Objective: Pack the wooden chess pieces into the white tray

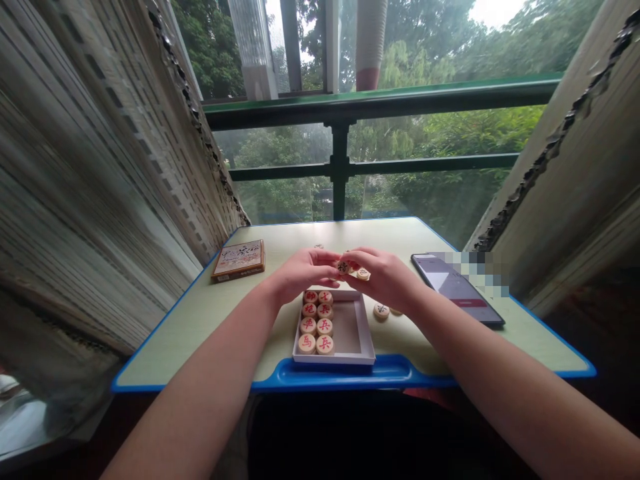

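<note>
My left hand [311, 272] and my right hand [383, 270] meet above the far edge of a white open box [371, 333]. Between their fingertips is a Chinese chess piece [343, 267] with a black character facing me. Fingers of both hands are closed on it; whether more pieces sit behind it I cannot tell. Two columns of round pieces with red characters [325, 327] fill the box's left side, and its grey floor shows on the right. A black-marked piece [381, 311] lies right of the box, beside another partly hidden by my right wrist. One more piece [363, 274] shows behind my right fingers.
A decorated box lid [239, 259] lies at the table's left. On the right lies a dark tablet [457, 290], partly pixelated. The pale table [200, 340] has a blue rim and a front groove [345, 370]. Curtains [100, 133] flank a window with a green railing [380, 107].
</note>
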A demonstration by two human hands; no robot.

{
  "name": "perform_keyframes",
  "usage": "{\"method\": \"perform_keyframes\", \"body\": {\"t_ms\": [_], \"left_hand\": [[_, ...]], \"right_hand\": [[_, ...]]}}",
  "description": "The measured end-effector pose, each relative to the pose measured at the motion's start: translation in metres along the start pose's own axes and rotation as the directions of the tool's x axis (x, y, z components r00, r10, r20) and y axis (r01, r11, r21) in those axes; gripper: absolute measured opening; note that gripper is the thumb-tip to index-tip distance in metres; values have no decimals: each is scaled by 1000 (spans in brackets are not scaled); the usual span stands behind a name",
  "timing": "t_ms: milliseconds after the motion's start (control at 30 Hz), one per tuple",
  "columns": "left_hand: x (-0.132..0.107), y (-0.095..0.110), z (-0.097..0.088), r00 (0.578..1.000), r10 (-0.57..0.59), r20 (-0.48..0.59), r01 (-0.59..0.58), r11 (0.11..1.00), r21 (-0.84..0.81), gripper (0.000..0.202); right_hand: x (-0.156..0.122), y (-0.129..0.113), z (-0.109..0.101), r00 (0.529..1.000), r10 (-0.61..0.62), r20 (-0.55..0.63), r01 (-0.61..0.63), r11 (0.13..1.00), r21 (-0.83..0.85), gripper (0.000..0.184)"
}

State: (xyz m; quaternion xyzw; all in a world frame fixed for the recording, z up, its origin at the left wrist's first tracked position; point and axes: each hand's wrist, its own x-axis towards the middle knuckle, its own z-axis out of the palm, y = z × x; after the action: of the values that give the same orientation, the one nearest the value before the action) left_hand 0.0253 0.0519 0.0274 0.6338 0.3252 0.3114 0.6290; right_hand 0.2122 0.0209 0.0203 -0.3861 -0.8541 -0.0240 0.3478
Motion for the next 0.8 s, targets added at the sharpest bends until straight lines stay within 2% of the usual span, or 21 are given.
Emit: {"method": "perform_keyframes", "body": {"t_ms": [100,167,200,267,333,400,567,667,800], "left_hand": [[2,1,-2,995,-25,-100,24,1000,-5,32],[7,0,-7,964,2,-267,-3,1000,-3,29],[9,-1,-12,931,25,-364,-26,1000,2,29],[14,-5,-22,837,61,-543,-64,998,14,29],[19,-11,-32,755,75,-652,-69,997,36,26],[22,-17,-39,713,74,-697,-45,997,59,23],[28,-30,-48,677,130,-725,11,982,186,17],[31,-34,-52,666,156,-729,7,976,216,18],[33,-37,-58,644,168,-746,25,970,240,20]], "right_hand": [[1,1,-3,999,48,-3,-48,998,48,19],[2,1,-5,994,98,39,-100,992,74,17],[3,0,-6,989,118,91,-125,989,79,16],[3,-2,-9,962,123,244,-145,987,71,14],[3,-6,-11,918,102,384,-128,991,43,13],[3,-10,-12,886,74,457,-89,996,13,14],[2,-13,-8,882,-1,471,11,1000,-20,14],[2,-13,-9,885,31,465,-17,999,-34,14],[4,-13,-17,922,90,378,-110,994,30,18]]}}
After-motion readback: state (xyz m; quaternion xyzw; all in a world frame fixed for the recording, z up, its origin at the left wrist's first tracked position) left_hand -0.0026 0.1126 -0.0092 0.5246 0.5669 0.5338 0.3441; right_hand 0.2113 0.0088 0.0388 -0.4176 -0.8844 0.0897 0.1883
